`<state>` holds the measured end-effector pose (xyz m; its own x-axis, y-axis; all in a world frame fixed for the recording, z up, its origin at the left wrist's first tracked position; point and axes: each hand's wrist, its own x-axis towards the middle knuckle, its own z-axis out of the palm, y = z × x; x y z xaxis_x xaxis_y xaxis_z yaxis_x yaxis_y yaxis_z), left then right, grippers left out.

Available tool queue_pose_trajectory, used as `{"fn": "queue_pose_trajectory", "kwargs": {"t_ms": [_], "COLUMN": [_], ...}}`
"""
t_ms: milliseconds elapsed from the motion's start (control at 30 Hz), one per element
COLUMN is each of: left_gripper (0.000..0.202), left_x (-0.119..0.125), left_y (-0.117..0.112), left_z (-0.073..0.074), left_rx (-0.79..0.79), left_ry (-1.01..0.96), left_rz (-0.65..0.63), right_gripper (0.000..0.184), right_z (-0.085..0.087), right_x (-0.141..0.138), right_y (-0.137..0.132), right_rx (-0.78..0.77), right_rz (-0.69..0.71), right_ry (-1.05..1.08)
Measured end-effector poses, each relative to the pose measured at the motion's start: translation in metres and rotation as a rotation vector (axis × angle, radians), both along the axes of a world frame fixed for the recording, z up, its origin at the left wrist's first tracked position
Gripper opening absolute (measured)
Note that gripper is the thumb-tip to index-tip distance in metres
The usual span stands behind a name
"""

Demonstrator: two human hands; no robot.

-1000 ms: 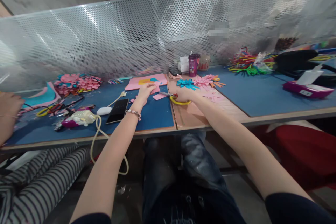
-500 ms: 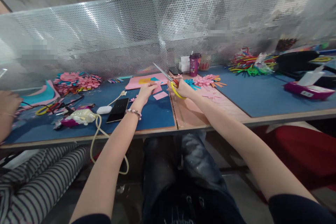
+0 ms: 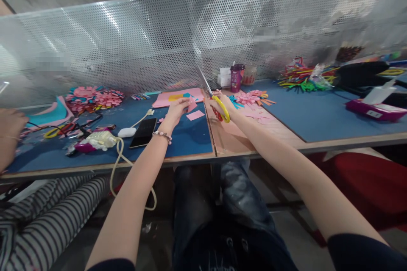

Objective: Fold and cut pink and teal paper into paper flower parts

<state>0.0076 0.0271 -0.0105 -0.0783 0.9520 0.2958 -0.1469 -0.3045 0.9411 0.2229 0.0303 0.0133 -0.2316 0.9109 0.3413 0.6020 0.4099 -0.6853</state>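
Your left hand (image 3: 178,109) is pinching pink paper (image 3: 192,105) over the blue surface (image 3: 190,139); your right hand (image 3: 229,105) is curling around the scissors (image 3: 212,95), their gape hard to tell. For clean cuts, you should be holding that pinch clear of the blades (image 3: 204,80).

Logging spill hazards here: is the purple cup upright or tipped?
Upright: the purple cup stands on the table, its lid on top and its sides nearly vertical.
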Motion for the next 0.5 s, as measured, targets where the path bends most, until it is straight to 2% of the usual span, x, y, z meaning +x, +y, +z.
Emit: {"fn": "queue_pose_trajectory", "kwargs": {"t_ms": [133, 300, 433, 500], "left_gripper": [0.026, 0.025, 0.024, 0.023], "left_x": [-0.003, -0.005, -0.006, -0.006], "left_y": [0.003, 0.006, 0.008, 0.008], "left_z": [0.001, 0.001, 0.001, 0.000], "left_rx": [0.008, 0.068, 0.075, 0.067], "left_ry": [-0.049, -0.082, -0.093, -0.094], "left_rz": [0.015, 0.034, 0.048, 0.045], "right_gripper": [0.024, 0.032, 0.037, 0.039], "right_z": [0.005, -0.002, -0.009, -0.010], "right_x": [0.002, 0.003, 0.002, 0.003], "right_y": [-0.004, 0.007, 0.016, 0.015], "right_rx": [0.007, 0.113, 0.157, 0.152], "right_rz": [-0.052, -0.045, -0.037, 0.013], "right_ry": [-0.183, -0.450, -0.538, -0.524]}}
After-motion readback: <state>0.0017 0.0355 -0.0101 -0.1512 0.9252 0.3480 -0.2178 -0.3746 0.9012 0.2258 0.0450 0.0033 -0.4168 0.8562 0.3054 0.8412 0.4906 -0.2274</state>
